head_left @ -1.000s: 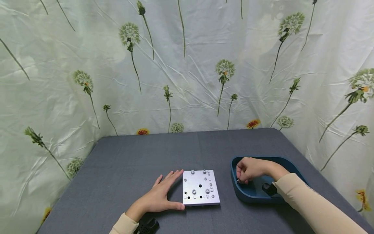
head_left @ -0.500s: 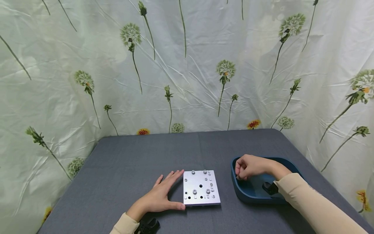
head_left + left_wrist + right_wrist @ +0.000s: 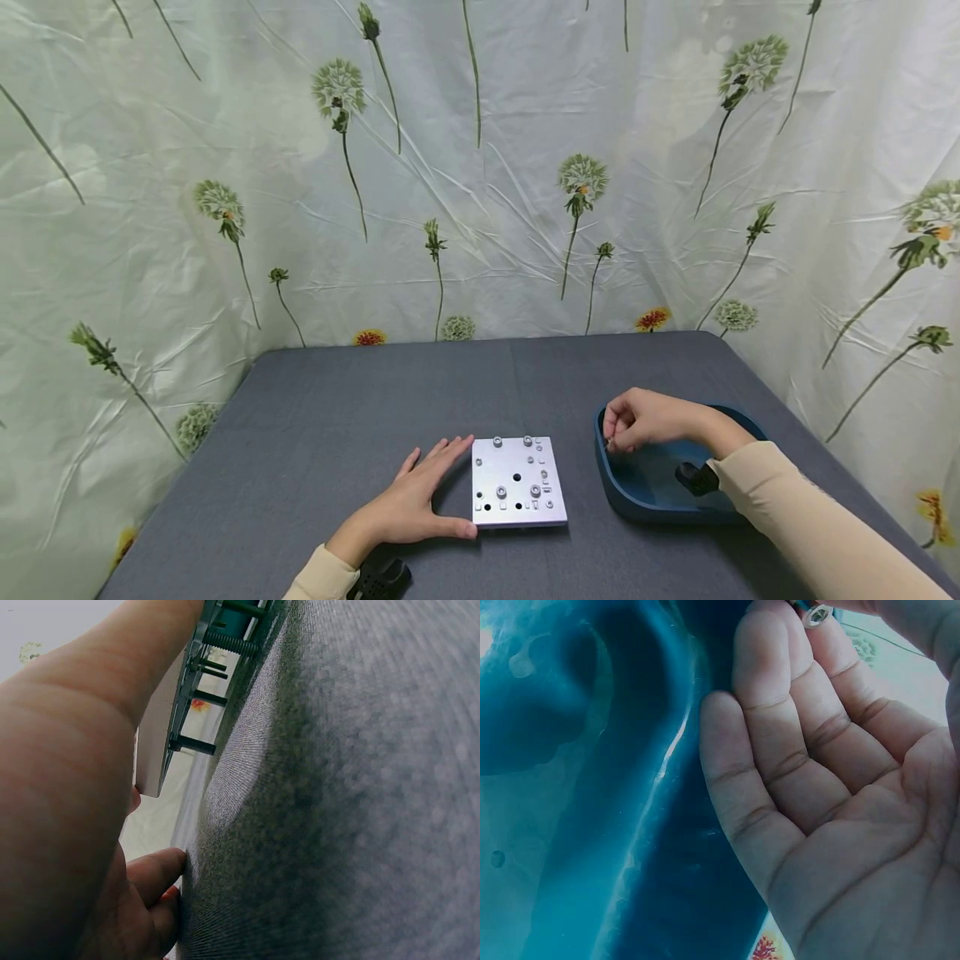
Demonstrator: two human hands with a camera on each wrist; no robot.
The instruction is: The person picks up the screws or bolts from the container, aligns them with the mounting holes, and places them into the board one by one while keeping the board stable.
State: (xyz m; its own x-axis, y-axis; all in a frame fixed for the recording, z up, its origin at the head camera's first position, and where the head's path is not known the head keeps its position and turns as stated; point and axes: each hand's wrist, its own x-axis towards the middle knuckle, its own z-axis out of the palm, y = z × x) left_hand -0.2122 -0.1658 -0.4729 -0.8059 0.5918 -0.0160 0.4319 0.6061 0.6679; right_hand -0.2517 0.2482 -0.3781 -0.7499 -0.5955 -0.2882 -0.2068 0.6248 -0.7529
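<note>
A square silver metal plate with several holes and socket-head screws lies near the table's front. My left hand spans its left side, fingers fairly straight, index fingertip at the far corner and thumb at the near one. From the left wrist, threaded screw shanks stick out below the plate. Over the left end of a blue bin, my right hand pinches a small screw. The screw's hex-socket head shows at the fingertips in the right wrist view; its shank is mostly hidden there.
Grey cloth covers the table. A flowered curtain hangs behind it and along both sides. The bin's raised wall stands to the right of the plate. Each wrist carries a black camera mount.
My right hand has risen a little from the bin's inside toward its far rim, keeping the screw pinched. The left hand and the plate stay put.
</note>
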